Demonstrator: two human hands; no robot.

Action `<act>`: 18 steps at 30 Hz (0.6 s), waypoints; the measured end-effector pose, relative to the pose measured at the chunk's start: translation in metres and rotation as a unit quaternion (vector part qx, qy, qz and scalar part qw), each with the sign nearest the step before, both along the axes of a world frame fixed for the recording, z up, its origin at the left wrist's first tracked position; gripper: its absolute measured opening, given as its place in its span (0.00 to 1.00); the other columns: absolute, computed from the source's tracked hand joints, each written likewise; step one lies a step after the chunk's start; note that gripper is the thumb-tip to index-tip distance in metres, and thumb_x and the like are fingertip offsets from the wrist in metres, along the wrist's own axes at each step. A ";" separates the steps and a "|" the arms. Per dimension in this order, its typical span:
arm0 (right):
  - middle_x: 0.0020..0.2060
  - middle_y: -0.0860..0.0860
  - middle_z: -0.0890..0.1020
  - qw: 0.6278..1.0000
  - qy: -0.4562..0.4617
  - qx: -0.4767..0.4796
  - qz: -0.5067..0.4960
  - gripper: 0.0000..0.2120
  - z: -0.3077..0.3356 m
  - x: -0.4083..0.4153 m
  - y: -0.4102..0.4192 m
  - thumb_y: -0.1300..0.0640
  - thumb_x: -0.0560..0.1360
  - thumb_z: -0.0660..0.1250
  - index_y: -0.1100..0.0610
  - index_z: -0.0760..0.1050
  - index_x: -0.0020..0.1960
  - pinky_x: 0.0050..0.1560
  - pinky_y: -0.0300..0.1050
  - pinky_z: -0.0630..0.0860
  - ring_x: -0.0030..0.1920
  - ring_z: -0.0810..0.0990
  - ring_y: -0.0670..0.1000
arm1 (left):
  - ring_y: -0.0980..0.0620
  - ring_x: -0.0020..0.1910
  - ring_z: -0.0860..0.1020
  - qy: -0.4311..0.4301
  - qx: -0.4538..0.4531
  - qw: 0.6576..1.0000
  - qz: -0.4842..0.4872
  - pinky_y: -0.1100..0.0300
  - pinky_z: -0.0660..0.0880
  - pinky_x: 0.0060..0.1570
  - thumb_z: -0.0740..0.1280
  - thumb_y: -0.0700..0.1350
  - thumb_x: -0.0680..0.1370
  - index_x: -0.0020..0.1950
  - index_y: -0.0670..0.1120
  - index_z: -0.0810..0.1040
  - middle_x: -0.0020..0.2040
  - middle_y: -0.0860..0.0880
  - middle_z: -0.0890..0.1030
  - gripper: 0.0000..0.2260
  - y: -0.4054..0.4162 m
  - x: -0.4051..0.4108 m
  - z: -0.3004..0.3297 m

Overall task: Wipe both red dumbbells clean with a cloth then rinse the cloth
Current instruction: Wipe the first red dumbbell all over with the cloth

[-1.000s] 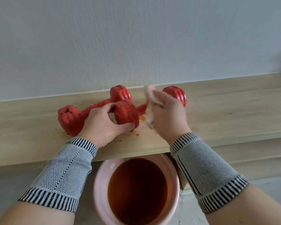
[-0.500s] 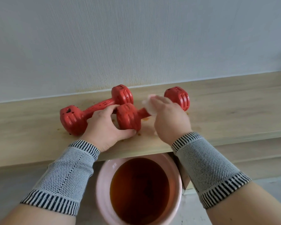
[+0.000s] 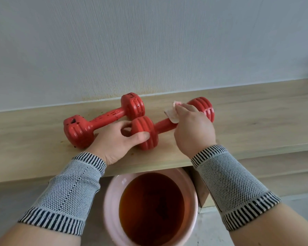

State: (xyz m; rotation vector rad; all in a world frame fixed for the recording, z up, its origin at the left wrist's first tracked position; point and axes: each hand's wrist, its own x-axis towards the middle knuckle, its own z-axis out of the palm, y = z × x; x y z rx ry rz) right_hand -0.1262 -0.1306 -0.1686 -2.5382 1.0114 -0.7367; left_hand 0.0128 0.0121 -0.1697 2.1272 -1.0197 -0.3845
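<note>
Left hand (image 3: 116,139): fingers curled around the near head of the front dumbbell (image 3: 172,123), which lies on the wooden surface (image 3: 256,121). Right hand (image 3: 194,128): fingers bunch a pale cloth (image 3: 172,114) against its bar, hiding the bar's far part. The rear dumbbell (image 3: 103,119) lies just behind.

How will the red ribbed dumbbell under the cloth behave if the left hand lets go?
The red ribbed dumbbell has rounded heads, so it may roll on the smooth wooden shelf. It looks rigid. The left hand gripping one head probably steadies it.
</note>
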 end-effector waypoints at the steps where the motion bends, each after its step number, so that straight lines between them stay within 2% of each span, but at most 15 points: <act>1: 0.72 0.46 0.69 1.000 -0.007 -0.001 0.008 0.28 0.000 0.000 0.000 0.66 0.76 0.57 0.52 0.64 0.75 0.57 0.48 0.73 0.64 0.73 0.55 | 0.62 0.55 0.78 0.001 0.006 1.000 -0.006 0.58 0.70 0.63 0.64 0.73 0.59 0.60 0.56 0.80 0.54 0.59 0.82 0.36 0.000 0.000 0.000; 3: 0.73 0.45 0.67 0.999 -0.014 0.007 0.045 0.30 0.000 -0.001 0.001 0.67 0.75 0.59 0.51 0.64 0.75 0.61 0.49 0.73 0.66 0.72 0.55 | 0.62 0.56 0.77 -0.001 0.007 1.000 0.001 0.58 0.69 0.65 0.63 0.73 0.62 0.63 0.55 0.79 0.57 0.58 0.81 0.36 -0.002 -0.001 0.002; 6: 0.75 0.43 0.64 0.987 0.009 0.010 0.158 0.36 0.000 -0.002 0.013 0.70 0.70 0.66 0.49 0.65 0.74 0.69 0.47 0.66 0.69 0.69 0.55 | 0.56 0.61 0.77 -0.052 -0.043 0.996 0.064 0.57 0.67 0.66 0.68 0.65 0.69 0.67 0.55 0.74 0.62 0.56 0.79 0.29 -0.006 -0.004 0.006; 8: 0.75 0.43 0.63 0.986 0.021 0.008 0.164 0.36 -0.003 -0.001 0.014 0.70 0.70 0.67 0.48 0.64 0.75 0.69 0.47 0.65 0.69 0.69 0.55 | 0.54 0.65 0.74 -0.087 -0.065 0.991 0.074 0.57 0.66 0.66 0.70 0.60 0.71 0.66 0.54 0.74 0.63 0.55 0.77 0.26 -0.006 -0.008 0.008; 12: 0.75 0.43 0.62 1.000 0.009 0.015 0.001 0.32 -0.002 -0.005 0.000 0.67 0.75 0.61 0.48 0.61 0.75 0.60 0.49 0.71 0.65 0.71 0.57 | 0.49 0.71 0.66 -0.139 0.014 0.989 0.053 0.45 0.62 0.71 0.78 0.61 0.61 0.72 0.56 0.66 0.70 0.52 0.70 0.42 -0.003 -0.013 0.005; 13: 0.75 0.43 0.63 1.000 0.002 0.010 0.006 0.32 -0.001 -0.005 0.002 0.67 0.75 0.60 0.47 0.62 0.75 0.59 0.49 0.72 0.65 0.71 0.57 | 0.48 0.71 0.65 -0.147 0.030 0.987 0.052 0.43 0.62 0.70 0.78 0.61 0.61 0.73 0.57 0.64 0.72 0.52 0.69 0.44 -0.003 -0.013 0.003; 15: 0.74 0.44 0.65 0.995 -0.007 0.012 0.096 0.32 0.001 -0.004 0.013 0.68 0.73 0.60 0.47 0.66 0.73 0.61 0.49 0.71 0.63 0.73 0.57 | 0.47 0.71 0.65 -0.154 0.039 0.986 0.053 0.41 0.62 0.69 0.77 0.64 0.59 0.74 0.57 0.63 0.72 0.51 0.69 0.47 -0.005 -0.012 0.000; 17: 0.74 0.44 0.65 0.985 0.000 0.000 0.174 0.32 0.000 -0.002 0.021 0.68 0.71 0.62 0.48 0.68 0.72 0.66 0.47 0.67 0.66 0.72 0.56 | 0.46 0.70 0.67 -0.142 0.018 0.988 0.062 0.41 0.64 0.69 0.73 0.66 0.55 0.74 0.56 0.64 0.71 0.50 0.71 0.48 -0.007 -0.012 0.001; 18: 0.74 0.43 0.65 0.985 0.001 -0.001 0.173 0.32 -0.002 -0.001 0.019 0.69 0.71 0.64 0.48 0.69 0.72 0.67 0.46 0.66 0.66 0.72 0.55 | 0.46 0.70 0.68 -0.135 0.007 0.989 0.067 0.42 0.64 0.69 0.71 0.68 0.53 0.73 0.56 0.65 0.70 0.49 0.72 0.49 -0.007 -0.011 0.001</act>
